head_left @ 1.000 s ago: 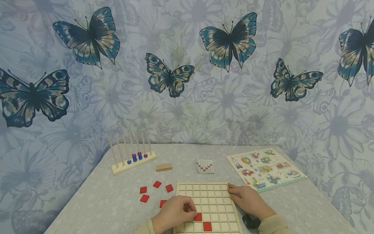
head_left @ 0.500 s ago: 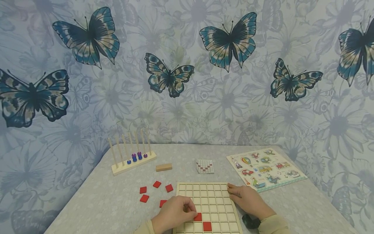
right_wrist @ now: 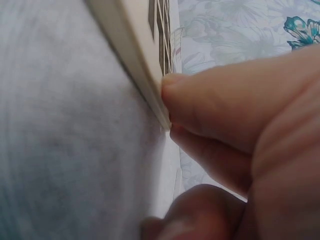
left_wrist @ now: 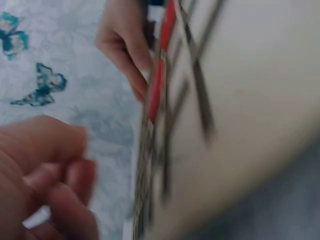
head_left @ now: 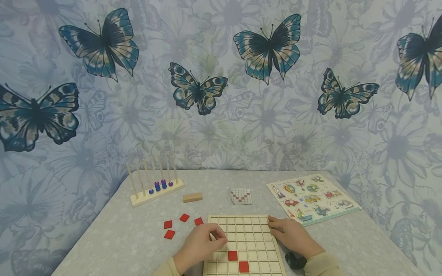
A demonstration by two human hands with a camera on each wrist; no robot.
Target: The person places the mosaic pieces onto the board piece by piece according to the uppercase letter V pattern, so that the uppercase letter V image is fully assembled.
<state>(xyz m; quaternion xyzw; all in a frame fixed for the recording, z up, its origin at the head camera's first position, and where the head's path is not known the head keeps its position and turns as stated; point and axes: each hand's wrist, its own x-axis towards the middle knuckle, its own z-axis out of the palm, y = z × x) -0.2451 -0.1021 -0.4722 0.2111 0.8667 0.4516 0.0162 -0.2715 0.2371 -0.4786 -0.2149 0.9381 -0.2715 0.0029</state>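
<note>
A wooden grid board [head_left: 255, 225] lies at the front of the table, with two red square tiles in its cells: an upper-left tile [head_left: 233, 255] and a lower-right tile [head_left: 243, 266]. Over the board's left side is my left hand [head_left: 202, 243], its fingers loosely curled and nothing between them. The left wrist view shows that hand's bent fingers [left_wrist: 75, 175] apart from the board. My right hand [head_left: 293, 235] rests at the board's upper right edge, its extended fingertips touching the rim, as the right wrist view also shows.
Several loose red tiles [head_left: 169, 234] lie left of the board. Behind stand a peg stand [head_left: 157, 193] with beads, a wooden block [head_left: 192, 197] and a small pattern card [head_left: 241, 196]. A picture puzzle board [head_left: 312, 197] lies back right. A dark object [head_left: 294, 261] sits by the right wrist.
My left hand has let go of the upper-left tile on the board and moved up and slightly left. The right hand stays at the board's edge. The view has shifted slightly.
</note>
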